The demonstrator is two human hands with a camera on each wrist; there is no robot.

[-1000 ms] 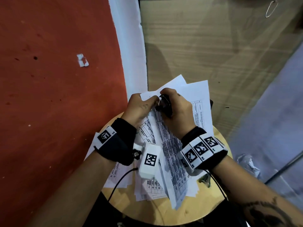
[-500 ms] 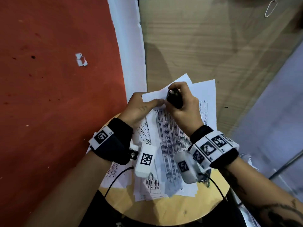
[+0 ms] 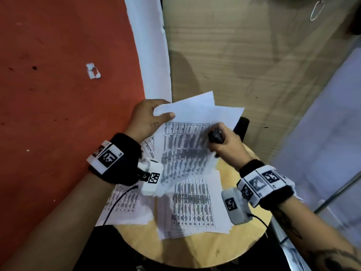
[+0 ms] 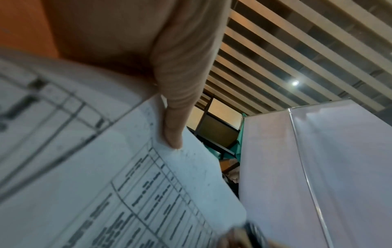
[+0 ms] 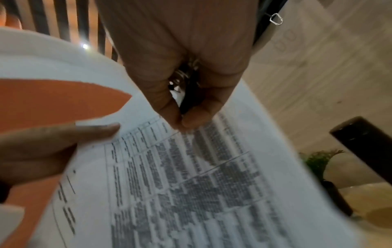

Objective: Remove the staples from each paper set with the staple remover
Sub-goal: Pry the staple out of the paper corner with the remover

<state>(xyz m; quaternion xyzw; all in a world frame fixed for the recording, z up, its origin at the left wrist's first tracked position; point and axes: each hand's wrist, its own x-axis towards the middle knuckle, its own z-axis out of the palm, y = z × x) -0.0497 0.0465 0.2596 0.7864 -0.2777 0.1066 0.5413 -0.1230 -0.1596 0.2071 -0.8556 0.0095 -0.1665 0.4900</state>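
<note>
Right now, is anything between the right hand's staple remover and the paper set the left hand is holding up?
Nothing visible. The right hand grips the staple remover right at the top sheet of the paper set, with no object between them. The left hand pinches the far corner, clear of the tool.

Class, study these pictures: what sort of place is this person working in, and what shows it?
Probably an indoor office or studio corner: printed table sheets piled on a small round wooden table, a red floor, and a slatted ceiling with a spotlight.
</note>
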